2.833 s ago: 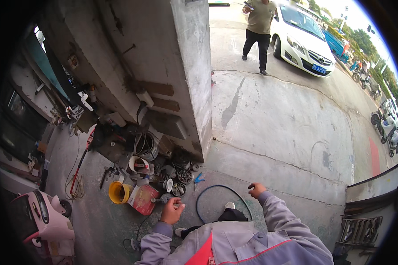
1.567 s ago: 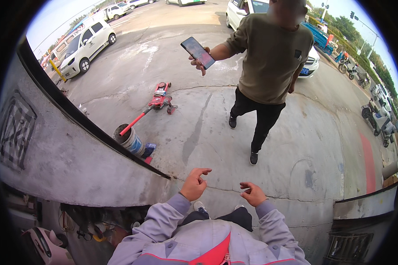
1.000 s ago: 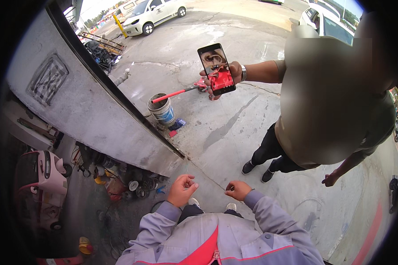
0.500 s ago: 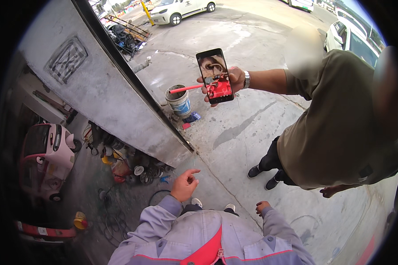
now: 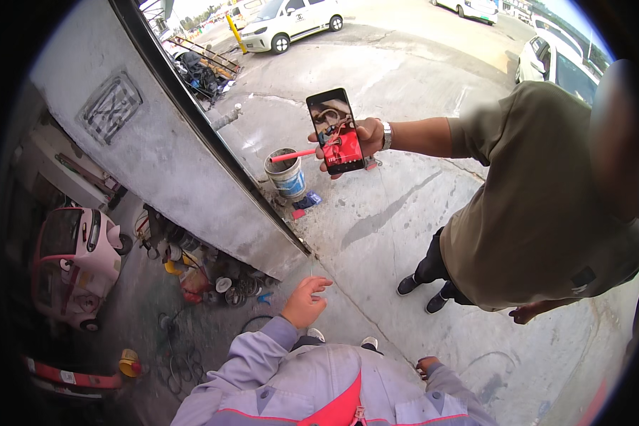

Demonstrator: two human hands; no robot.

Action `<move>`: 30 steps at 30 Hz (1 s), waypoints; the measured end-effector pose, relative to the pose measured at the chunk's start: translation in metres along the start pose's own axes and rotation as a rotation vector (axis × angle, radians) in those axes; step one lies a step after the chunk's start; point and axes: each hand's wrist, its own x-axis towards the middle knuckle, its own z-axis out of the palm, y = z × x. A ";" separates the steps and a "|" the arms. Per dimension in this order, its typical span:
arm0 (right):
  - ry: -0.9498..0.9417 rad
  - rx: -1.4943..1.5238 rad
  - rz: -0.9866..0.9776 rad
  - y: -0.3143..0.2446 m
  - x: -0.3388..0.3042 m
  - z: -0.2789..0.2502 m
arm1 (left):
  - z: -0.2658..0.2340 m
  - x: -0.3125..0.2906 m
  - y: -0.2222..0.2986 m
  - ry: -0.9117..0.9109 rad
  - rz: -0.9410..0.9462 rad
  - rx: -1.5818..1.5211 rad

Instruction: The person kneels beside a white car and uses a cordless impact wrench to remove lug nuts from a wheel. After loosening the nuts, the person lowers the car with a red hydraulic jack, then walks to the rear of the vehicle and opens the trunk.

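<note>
My left hand (image 5: 307, 303) is raised in front of my body, its fingers partly bent and bunched. A faint thin pale line shows above the fingers; I cannot make out whether it is held. My right hand (image 5: 427, 365) hangs low by my side, fingers curled, with nothing visible in it. Ahead, another person's hand (image 5: 369, 135), with a metal watch at the wrist, holds up a black smartphone (image 5: 335, 133). Its lit screen, showing a red and brown picture, faces me. Neither of my hands touches the phone.
The person in an olive shirt (image 5: 539, 206) stands close on my right. A grey door or wall panel (image 5: 184, 156) slants on my left. Beyond it are a bucket (image 5: 289, 181), with a red rod (image 5: 291, 155) across it, and parked cars. A small pink vehicle (image 5: 85, 263) and cluttered tools lie left.
The phone has shifted slightly left and down in the picture. My left hand appears slightly farther right, with its fingers a little straighter; my right hand sits lower.
</note>
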 end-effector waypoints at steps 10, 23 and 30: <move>0.343 0.445 0.243 -0.133 -0.047 -0.019 | -0.007 -0.003 -0.014 0.031 0.068 0.272; 0.398 0.527 0.286 -0.131 -0.053 -0.018 | -0.023 -0.020 -0.012 0.102 -0.116 0.167; 0.187 0.111 0.053 -0.088 -0.015 -0.019 | -0.018 -0.016 -0.014 0.099 0.003 0.246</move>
